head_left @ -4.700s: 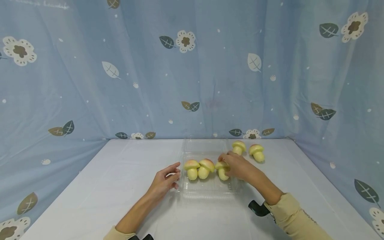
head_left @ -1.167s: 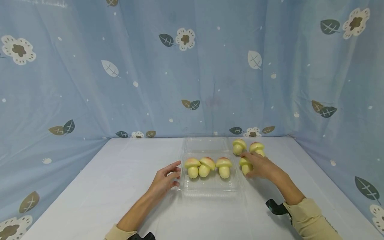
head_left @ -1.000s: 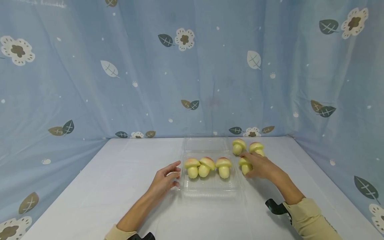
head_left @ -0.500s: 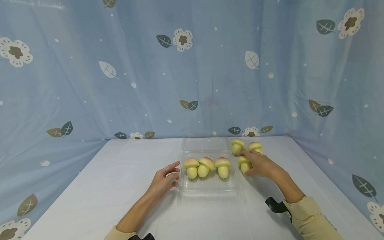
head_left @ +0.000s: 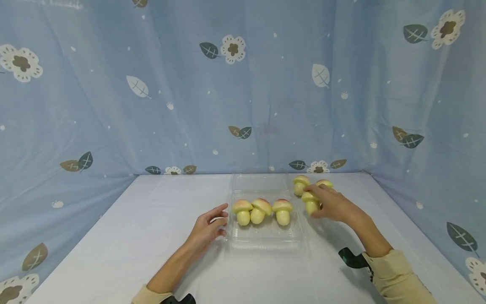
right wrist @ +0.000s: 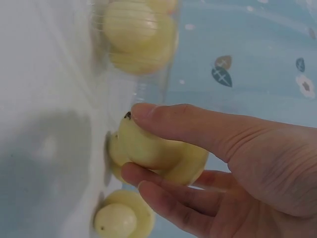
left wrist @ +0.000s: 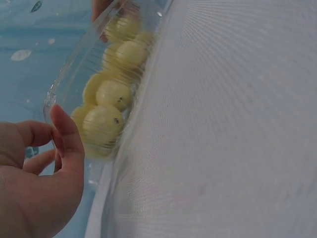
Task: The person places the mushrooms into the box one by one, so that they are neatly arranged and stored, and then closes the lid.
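Observation:
A clear plastic box (head_left: 262, 234) lies with its lid folded back. Three yellow-green toy mushrooms with pink-tinged caps stand in a row inside: a left one (head_left: 243, 217), a middle one (head_left: 257, 216) and a right one (head_left: 282, 217). My left hand (head_left: 205, 228) pinches the box's left rim between thumb and finger, as the left wrist view shows. Just right of the box, my right hand (head_left: 336, 205) holds another toy mushroom (right wrist: 148, 146) by its stem and cap, apparently slightly raised. Its fingers partly cover that mushroom in the head view.
Behind the right hand, two more toy mushrooms lie on the white table: one by the lid (head_left: 300, 188), another (head_left: 325, 183) partly hidden by the hand. A blue patterned curtain (head_left: 171, 126) closes off the back and sides.
My right hand let go of the third mushroom in the box, moved right and took hold of another. Over the last half second that mushroom rose a little. The left hand stayed put.

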{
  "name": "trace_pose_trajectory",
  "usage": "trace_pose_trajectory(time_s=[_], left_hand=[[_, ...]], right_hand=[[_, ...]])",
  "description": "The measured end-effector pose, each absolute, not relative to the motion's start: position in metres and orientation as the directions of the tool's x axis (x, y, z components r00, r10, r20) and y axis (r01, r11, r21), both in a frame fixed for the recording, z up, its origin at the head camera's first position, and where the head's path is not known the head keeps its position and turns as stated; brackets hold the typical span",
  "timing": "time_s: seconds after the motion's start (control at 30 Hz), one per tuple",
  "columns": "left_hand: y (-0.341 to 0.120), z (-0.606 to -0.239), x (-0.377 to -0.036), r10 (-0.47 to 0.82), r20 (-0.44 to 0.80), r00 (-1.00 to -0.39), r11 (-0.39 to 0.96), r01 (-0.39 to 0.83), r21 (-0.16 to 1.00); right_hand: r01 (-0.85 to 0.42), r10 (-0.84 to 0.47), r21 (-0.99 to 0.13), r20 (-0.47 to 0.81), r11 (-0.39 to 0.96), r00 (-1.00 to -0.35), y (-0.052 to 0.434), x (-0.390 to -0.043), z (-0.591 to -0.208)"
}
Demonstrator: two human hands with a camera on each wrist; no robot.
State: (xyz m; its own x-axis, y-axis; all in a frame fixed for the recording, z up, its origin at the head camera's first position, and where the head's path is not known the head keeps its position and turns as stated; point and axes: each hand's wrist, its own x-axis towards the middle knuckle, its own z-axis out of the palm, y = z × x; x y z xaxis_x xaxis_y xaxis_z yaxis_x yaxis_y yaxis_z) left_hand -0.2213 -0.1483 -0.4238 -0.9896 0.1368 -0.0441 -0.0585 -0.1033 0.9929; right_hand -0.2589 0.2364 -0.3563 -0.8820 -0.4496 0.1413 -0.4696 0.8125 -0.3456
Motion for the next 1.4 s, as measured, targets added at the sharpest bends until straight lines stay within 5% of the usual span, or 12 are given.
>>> trace_pose_trajectory(time_s=[1.4], left_hand=[[-0.148,-0.426,-0.222,0.139,-0.034,-0.990,-0.099,-0.048,0.994]], right_hand=[[-0.588,-0.537,-0.313,0.240,0.746,-0.809,0.212,-0.229,-0.331]])
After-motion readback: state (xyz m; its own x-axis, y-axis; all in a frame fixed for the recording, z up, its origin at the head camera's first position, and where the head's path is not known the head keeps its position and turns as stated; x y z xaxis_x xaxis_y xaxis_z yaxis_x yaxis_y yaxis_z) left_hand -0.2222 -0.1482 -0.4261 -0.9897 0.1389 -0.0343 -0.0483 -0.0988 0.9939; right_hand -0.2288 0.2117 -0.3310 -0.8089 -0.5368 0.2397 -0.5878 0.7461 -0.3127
